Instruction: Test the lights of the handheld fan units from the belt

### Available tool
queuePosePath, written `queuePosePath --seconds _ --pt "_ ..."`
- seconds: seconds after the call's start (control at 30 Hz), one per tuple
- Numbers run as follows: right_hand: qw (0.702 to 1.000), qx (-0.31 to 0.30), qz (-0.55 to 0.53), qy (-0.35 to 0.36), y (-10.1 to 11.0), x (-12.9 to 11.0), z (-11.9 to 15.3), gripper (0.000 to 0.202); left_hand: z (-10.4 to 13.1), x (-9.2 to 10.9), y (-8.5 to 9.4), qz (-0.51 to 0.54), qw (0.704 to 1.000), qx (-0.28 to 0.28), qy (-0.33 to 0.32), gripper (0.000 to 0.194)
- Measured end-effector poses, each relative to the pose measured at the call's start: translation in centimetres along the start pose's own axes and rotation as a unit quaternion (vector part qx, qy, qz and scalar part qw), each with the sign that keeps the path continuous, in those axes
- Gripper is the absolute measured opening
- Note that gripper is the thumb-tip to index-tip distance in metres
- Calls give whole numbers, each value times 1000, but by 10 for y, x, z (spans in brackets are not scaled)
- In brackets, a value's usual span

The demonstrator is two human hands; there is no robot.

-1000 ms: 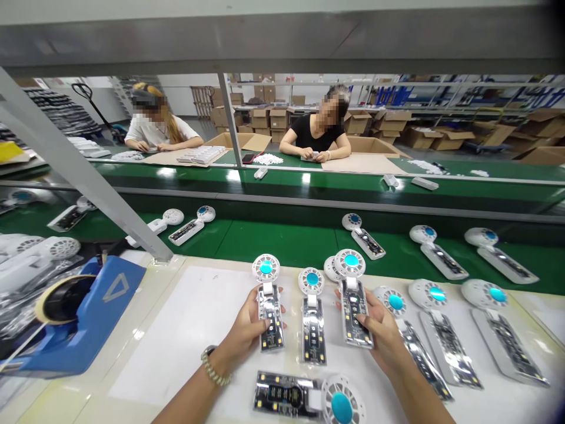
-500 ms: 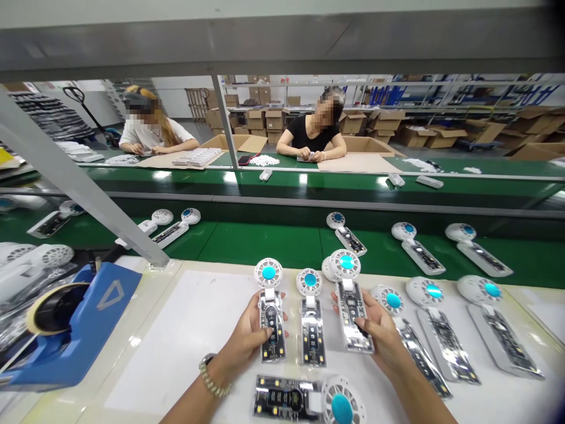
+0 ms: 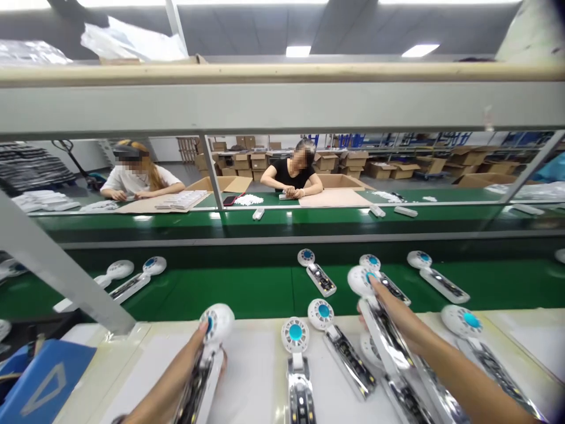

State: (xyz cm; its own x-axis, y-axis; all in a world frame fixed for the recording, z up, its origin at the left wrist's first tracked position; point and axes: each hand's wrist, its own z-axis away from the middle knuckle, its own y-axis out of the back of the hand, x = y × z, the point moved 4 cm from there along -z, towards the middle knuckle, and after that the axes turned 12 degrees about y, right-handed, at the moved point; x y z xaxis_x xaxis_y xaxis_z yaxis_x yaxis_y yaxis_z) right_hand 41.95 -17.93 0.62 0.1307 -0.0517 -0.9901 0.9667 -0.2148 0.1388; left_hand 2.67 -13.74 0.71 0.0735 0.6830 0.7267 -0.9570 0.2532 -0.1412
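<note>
My left hand [image 3: 203, 341] is closed around a handheld fan [image 3: 219, 324] with a round white head and a clear body over a dark circuit board. Its thumb lies near the blue centre of the head. On the right, my right hand [image 3: 380, 297] grips a second handheld fan [image 3: 388, 335], tilted above others on the worktop. A third fan [image 3: 301, 388] rests between my hands, its blue disc facing up. Close beside it lies another fan [image 3: 351, 362], slanting right. My right forearm partly covers several fans underneath.
Beyond the white worktop [image 3: 256, 353] runs a green conveyor belt [image 3: 247, 282] carrying several fans. A grey slanted post [image 3: 66, 271] and a blue tape dispenser [image 3: 57, 383] stand at left. A beam [image 3: 282, 106] crosses overhead. Two people work at the far bench.
The view has tilted up. My left hand has moved left with its fan; my right hand has carried its fan towards the belt. Both grips have shifted towards the fan heads.
</note>
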Motion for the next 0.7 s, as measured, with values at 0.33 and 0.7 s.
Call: queuePosePath --seconds 0.33,0.7 --pt "957 74 260 103 22 12 -118 18 -105 134 48 -330 865 314 -210 44" --pt "978 36 201 -46 65 25 -93 18 -147 130 -105 -411 851 253 -209 35"
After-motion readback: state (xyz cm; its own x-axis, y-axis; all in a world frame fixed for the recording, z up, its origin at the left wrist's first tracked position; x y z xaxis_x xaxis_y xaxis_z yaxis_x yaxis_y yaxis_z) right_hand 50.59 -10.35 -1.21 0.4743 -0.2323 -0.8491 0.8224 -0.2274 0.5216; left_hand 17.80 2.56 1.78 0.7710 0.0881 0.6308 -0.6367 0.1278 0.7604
